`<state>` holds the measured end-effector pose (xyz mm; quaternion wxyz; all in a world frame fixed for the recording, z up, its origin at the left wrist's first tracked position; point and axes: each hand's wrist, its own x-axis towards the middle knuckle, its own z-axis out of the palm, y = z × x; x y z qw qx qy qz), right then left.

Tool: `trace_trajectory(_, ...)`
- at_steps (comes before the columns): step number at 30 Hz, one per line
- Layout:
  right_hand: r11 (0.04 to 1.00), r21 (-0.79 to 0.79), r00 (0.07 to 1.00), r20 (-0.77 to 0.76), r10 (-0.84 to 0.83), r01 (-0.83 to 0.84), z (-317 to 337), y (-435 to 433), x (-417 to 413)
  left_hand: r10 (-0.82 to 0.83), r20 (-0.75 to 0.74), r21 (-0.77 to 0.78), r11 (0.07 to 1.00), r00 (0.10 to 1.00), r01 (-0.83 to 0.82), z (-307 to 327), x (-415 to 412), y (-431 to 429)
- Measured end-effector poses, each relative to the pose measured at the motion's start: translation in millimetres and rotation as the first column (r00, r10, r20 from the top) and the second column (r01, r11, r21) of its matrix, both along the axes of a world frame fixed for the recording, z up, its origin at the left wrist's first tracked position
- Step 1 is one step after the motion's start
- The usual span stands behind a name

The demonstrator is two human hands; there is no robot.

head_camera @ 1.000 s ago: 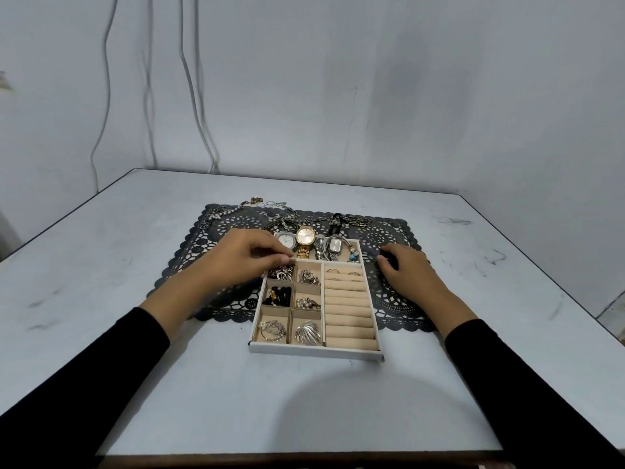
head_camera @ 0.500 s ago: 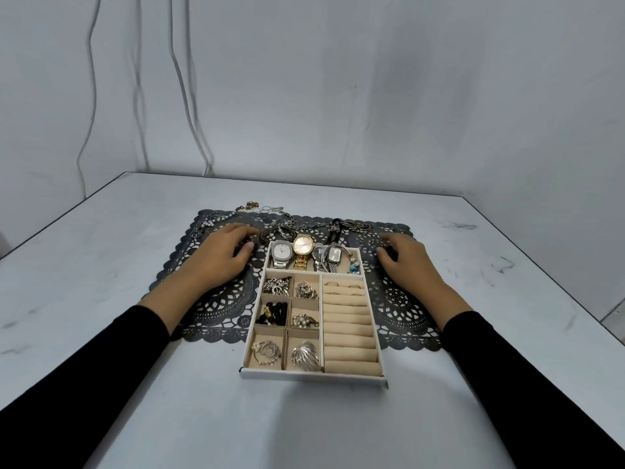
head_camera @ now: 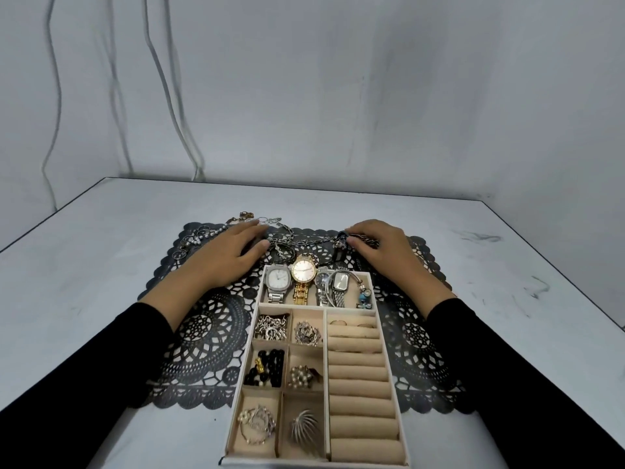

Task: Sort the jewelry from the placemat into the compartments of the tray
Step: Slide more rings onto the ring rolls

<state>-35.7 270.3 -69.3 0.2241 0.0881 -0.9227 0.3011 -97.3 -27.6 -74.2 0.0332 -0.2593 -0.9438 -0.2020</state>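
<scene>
Jewelry [head_camera: 287,243] strung crosswise just beyond tray's [head_camera: 314,462] far edge, between both hands: left hand [head_camera: 230,257] flat beside it, right hand [head_camera: 384,253] pinching dark chain [head_camera: 368,239].

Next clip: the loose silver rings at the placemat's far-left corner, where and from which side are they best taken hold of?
Probably one at a time: pinch the rings by the band, from above, with the left hand, lying just right of them. They look flat and scattered on the placemat.

left hand [head_camera: 233,257] flat, right hand [head_camera: 384,253] curled
</scene>
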Motion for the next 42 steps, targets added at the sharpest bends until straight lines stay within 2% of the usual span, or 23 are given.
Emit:
trace_trajectory(9,0.996,0.033,0.991,0.103,0.085,-0.089,-3,2,-22,0.099,-0.004,-0.030,0.995,0.995,-0.099,-2,-34,-1)
trace_trajectory(12,0.995,0.038,0.988,0.126,0.085,-0.090,-2,3,-25,0.079,0.000,-0.044,0.996,0.997,-0.079,0,-35,2)
trace_trajectory(16,0.995,0.031,0.987,0.134,0.090,-0.095,-1,2,-27,0.022,-0.034,0.016,1.000,0.999,-0.022,6,-33,4)
trace_trajectory(21,0.995,-0.084,0.990,0.125,0.071,-0.061,3,3,-24,0.073,-0.128,0.129,0.990,0.989,-0.056,9,-35,-1)
trace_trajectory(24,0.986,-0.162,0.991,0.119,0.053,-0.033,7,2,-21,0.139,-0.136,0.151,0.981,0.981,-0.118,9,-40,-8)
trace_trajectory(30,0.929,-0.370,0.986,0.145,0.089,-0.029,15,-3,-16,0.149,-0.137,0.181,0.976,0.979,-0.123,7,-44,-12)
trace_trajectory(37,0.901,-0.433,0.987,0.130,0.090,-0.025,19,-5,-14,0.221,-0.135,0.243,0.953,0.966,-0.184,7,-47,-15)
trace_trajectory(42,0.899,-0.438,0.985,0.147,0.092,-0.018,17,-4,-15,0.238,-0.125,0.217,0.954,0.963,-0.208,7,-51,-13)
